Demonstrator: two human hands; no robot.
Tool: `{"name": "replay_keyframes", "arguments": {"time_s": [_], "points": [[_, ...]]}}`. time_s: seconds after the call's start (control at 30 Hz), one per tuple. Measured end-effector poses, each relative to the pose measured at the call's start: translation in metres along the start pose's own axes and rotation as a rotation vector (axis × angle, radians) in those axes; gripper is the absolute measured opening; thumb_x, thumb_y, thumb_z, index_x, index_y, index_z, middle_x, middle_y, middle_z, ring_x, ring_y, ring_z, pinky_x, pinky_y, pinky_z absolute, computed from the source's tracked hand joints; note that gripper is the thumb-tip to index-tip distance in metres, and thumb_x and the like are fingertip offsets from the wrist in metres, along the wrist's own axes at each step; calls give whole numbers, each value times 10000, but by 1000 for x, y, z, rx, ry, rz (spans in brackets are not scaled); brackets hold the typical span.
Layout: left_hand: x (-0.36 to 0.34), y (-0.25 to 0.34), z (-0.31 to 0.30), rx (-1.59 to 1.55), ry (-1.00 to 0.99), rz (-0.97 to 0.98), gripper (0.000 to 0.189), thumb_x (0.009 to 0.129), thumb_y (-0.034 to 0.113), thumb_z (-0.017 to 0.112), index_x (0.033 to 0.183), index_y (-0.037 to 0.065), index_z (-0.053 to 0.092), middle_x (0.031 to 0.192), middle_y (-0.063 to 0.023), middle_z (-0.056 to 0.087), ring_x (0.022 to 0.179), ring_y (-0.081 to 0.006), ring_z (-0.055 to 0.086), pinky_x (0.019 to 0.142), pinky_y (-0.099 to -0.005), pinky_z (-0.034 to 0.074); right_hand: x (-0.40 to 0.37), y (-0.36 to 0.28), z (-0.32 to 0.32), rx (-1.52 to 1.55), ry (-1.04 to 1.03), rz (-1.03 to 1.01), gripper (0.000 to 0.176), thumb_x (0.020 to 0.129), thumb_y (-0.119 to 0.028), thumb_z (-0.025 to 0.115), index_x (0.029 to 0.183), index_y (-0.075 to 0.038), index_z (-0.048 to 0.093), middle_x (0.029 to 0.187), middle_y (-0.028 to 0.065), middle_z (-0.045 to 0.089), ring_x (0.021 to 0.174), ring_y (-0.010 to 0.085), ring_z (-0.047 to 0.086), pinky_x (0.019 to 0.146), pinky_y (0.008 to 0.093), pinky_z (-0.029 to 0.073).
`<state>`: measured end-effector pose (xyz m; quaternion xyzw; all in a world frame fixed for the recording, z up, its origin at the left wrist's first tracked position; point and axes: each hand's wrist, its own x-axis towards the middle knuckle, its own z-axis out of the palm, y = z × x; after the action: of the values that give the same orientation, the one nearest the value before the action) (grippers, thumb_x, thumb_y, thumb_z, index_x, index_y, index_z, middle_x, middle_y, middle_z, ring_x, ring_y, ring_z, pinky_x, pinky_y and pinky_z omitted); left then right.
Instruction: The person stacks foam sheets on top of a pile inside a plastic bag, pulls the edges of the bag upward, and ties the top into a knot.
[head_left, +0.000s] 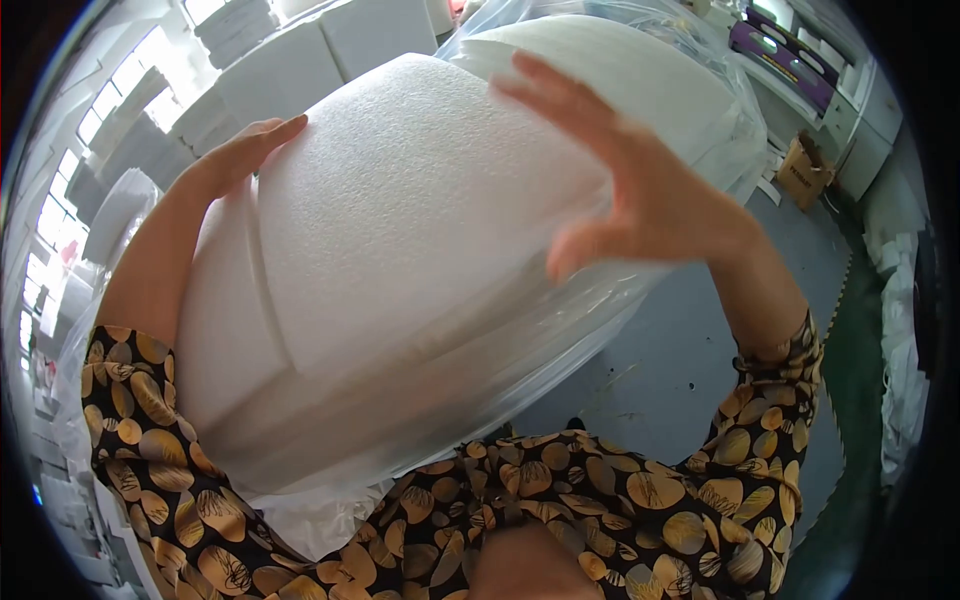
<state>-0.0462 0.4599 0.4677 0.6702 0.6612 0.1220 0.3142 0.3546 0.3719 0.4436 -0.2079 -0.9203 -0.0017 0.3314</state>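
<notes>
In front of my body lies a thick stack of white foam sheets (390, 200), with a pebbly top surface and a visible seam near its left side. My left hand (245, 155) rests against the stack's far left edge, fingers stretched along it. Raised over the right part of the stack, my right hand (635, 180) is blurred by motion, its thumb and fingers spread with nothing between them. Clear plastic film (570, 340) wraps the stack's near and right sides. Behind it, a second white foam piece (620, 80) sits under more film.
Large white stacked blocks (280, 80) stand at the back left near the windows. At the right are a brown cardboard box (803, 172), a purple box (785, 58) and white bagged material (900, 350). Grey floor (690, 390) shows beside the stack.
</notes>
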Motion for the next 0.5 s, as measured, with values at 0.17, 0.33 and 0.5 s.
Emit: {"name": "replay_keyframes", "arguments": {"time_s": [0.17,0.33,0.5], "points": [[-12,-1,4,57,28,-59,734,883,628,401,1353,65,421,1310,-172,492,1259,-273,435,1088,-443,274,-12,-12,33,-107,-87,-43,713,763,-518,654,1343,-148,464,1351,263,429,1307,451,323,1071,490,303],[-5,-16,3,118,132,-70,734,903,630,334,1379,74,389,1343,-171,468,1279,-286,414,1103,-438,243,-5,-16,44,-165,-35,-34,678,780,-522,627,1320,-138,484,1351,244,439,1281,464,353,1063,477,325],[-12,-20,-8,963,370,-5,763,907,653,281,1376,64,404,1387,-171,429,1320,-297,359,1116,-453,209,4,-8,30,-15,56,-71,496,887,-427,567,1280,-128,525,1261,227,529,1230,384,450,1018,446,386]]}}
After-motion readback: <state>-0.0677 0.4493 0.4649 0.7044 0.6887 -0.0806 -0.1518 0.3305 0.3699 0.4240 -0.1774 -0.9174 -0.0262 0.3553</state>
